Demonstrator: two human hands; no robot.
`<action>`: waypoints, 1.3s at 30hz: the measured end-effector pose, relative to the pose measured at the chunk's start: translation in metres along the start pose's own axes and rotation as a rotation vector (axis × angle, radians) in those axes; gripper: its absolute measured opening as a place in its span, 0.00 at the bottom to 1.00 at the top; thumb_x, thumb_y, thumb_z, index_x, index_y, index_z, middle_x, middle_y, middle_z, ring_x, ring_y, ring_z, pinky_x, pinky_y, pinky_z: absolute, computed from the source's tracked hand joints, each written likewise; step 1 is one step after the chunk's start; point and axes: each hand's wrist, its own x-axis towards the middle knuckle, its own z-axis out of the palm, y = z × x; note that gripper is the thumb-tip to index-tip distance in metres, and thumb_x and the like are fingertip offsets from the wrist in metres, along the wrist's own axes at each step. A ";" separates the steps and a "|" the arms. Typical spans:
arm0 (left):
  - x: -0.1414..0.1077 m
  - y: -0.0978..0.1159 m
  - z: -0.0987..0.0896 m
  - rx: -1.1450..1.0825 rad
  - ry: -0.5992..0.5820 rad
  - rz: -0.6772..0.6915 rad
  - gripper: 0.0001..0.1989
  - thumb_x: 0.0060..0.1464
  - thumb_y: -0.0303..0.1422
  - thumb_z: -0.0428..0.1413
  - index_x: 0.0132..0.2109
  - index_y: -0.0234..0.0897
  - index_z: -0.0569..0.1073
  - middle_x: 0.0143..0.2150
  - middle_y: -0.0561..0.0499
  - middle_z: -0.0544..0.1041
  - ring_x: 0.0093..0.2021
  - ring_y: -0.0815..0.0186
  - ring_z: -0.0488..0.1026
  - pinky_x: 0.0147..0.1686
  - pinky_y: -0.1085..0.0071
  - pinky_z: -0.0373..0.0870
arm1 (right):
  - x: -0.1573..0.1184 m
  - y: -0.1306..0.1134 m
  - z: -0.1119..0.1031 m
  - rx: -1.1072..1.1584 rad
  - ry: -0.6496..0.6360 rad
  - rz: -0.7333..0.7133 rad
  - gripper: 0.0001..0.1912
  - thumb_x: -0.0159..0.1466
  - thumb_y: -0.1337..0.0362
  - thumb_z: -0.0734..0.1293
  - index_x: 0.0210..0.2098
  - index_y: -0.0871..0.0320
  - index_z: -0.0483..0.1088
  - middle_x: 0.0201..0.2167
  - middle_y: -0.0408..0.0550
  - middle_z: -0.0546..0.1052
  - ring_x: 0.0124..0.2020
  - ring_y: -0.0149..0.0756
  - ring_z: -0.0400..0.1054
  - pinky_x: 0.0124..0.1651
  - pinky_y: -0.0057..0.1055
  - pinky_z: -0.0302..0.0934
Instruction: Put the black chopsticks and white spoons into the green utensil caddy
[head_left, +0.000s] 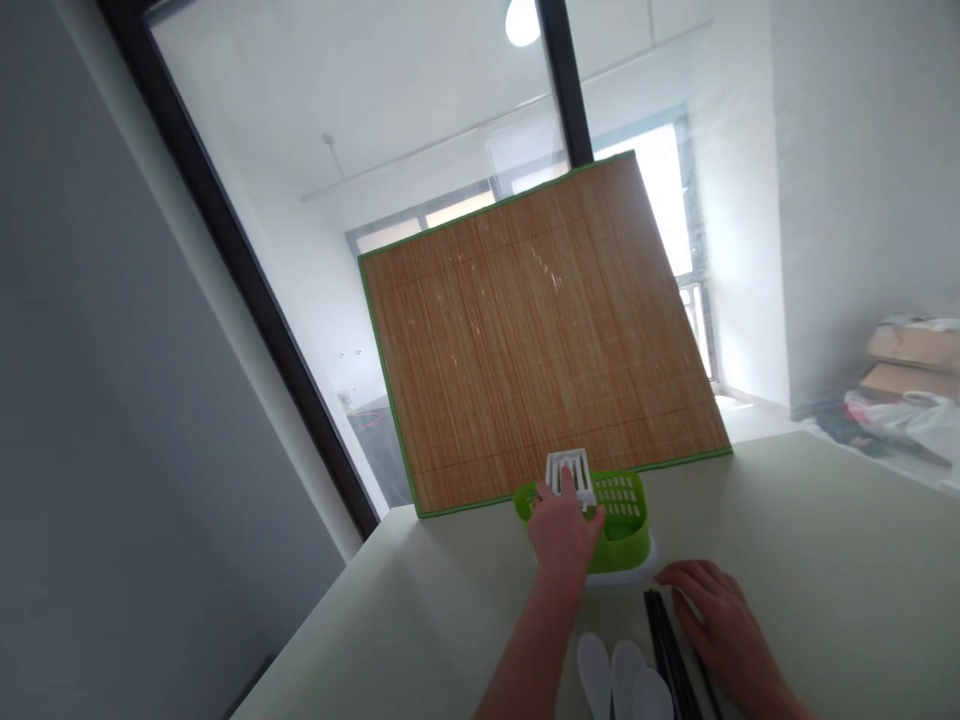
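Note:
My left hand (566,530) reaches over a green cutlery caddy (626,545) with perforated walls and a white base. Its fingers are spread, the index stretched across a white slotted piece (583,478) that rises at the caddy's back; the thumb stands apart on the right. Lower right, my right hand (720,615) rests by the table surface, fingers loosely curved and thumb apart. Beside it lies a bunch of black chopsticks (667,650), with one separate chopstick (709,687) partly hidden under the hand. White spoons (595,670) lie left of the chopsticks.
A bamboo mat (540,330) with green edging leans upright against the glass behind the white table (420,620). Dark window frames (247,260) cross the view. Cardboard boxes (911,350) and plastic bags (907,420) are piled beyond the table at the right.

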 end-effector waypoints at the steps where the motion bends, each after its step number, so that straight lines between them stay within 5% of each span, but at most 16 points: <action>1: -0.004 0.010 -0.002 -0.005 -0.001 0.014 0.35 0.53 0.51 0.52 0.63 0.42 0.57 0.45 0.41 0.66 0.40 0.57 0.71 0.36 0.67 0.68 | 0.000 -0.001 -0.001 -0.001 0.004 0.003 0.12 0.64 0.68 0.58 0.41 0.53 0.70 0.41 0.47 0.76 0.45 0.43 0.65 0.46 0.41 0.57; 5: -0.016 0.037 -0.009 -0.014 -0.020 0.028 0.37 0.52 0.50 0.53 0.64 0.41 0.56 0.44 0.42 0.66 0.39 0.58 0.71 0.35 0.68 0.68 | 0.002 -0.003 -0.002 -0.013 0.000 0.018 0.11 0.63 0.69 0.59 0.40 0.53 0.71 0.39 0.47 0.76 0.43 0.43 0.66 0.45 0.40 0.58; 10: -0.022 0.043 -0.015 -0.012 -0.036 0.047 0.36 0.52 0.52 0.53 0.64 0.42 0.56 0.50 0.39 0.65 0.40 0.57 0.71 0.35 0.67 0.69 | 0.003 -0.002 -0.002 -0.054 -0.019 0.082 0.10 0.63 0.69 0.58 0.38 0.54 0.70 0.39 0.47 0.76 0.42 0.44 0.66 0.45 0.41 0.58; 14: -0.032 0.023 -0.026 -0.058 0.078 0.126 0.35 0.54 0.53 0.50 0.64 0.44 0.55 0.60 0.39 0.60 0.48 0.53 0.68 0.40 0.63 0.69 | 0.003 0.003 -0.008 -0.110 -0.088 0.247 0.11 0.63 0.67 0.56 0.38 0.54 0.70 0.39 0.47 0.76 0.42 0.42 0.69 0.44 0.38 0.59; 18: -0.062 -0.016 -0.030 -0.184 0.104 0.165 0.23 0.59 0.46 0.46 0.57 0.42 0.64 0.54 0.45 0.68 0.50 0.58 0.67 0.44 0.66 0.66 | 0.001 0.003 -0.015 -0.139 -0.165 0.382 0.14 0.65 0.64 0.54 0.39 0.52 0.70 0.37 0.46 0.78 0.34 0.42 0.73 0.32 0.35 0.59; 22: -0.099 -0.052 -0.011 -0.276 -0.137 0.066 0.11 0.59 0.39 0.47 0.43 0.43 0.70 0.38 0.51 0.75 0.38 0.64 0.72 0.36 0.70 0.64 | -0.002 -0.002 -0.012 -0.141 -0.216 0.372 0.13 0.64 0.63 0.55 0.38 0.52 0.70 0.33 0.47 0.79 0.32 0.45 0.74 0.28 0.34 0.57; 26: -0.120 -0.068 0.022 -0.310 -0.361 -0.006 0.11 0.58 0.40 0.46 0.43 0.42 0.69 0.31 0.54 0.76 0.34 0.65 0.73 0.33 0.71 0.61 | -0.005 -0.009 -0.004 -0.095 -0.281 0.261 0.12 0.63 0.65 0.56 0.36 0.52 0.71 0.34 0.45 0.79 0.36 0.42 0.74 0.34 0.33 0.59; 31: -0.122 -0.072 0.051 -0.291 -0.411 -0.003 0.15 0.56 0.40 0.48 0.48 0.42 0.69 0.35 0.50 0.78 0.36 0.63 0.74 0.33 0.70 0.60 | -0.007 -0.015 -0.001 -0.034 -0.338 0.171 0.13 0.64 0.65 0.55 0.36 0.51 0.71 0.35 0.44 0.78 0.37 0.39 0.73 0.38 0.32 0.61; 39: -0.122 -0.073 0.064 -0.351 -0.479 0.023 0.13 0.53 0.36 0.50 0.46 0.42 0.71 0.34 0.49 0.78 0.34 0.63 0.74 0.30 0.71 0.59 | -0.004 -0.019 -0.021 -0.178 -0.304 0.254 0.12 0.65 0.63 0.55 0.37 0.51 0.70 0.33 0.43 0.79 0.32 0.39 0.73 0.31 0.31 0.57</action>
